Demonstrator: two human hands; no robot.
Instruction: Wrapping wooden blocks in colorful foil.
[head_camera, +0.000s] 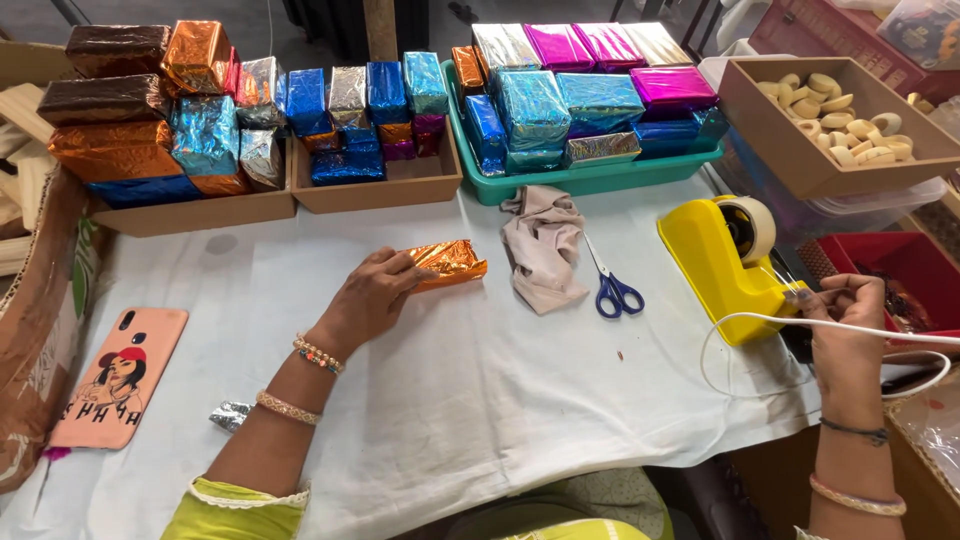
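Orange foil packet (447, 262) crosswise (left-hand (372, 297) grip)

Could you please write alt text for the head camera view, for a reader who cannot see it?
On a white-covered table, the left hand holds an orange foil-wrapped block while the right hand pulls tape at a yellow tape dispenser. Blue scissors and a beige cloth lie between; boxes of foil-wrapped blocks line the back.
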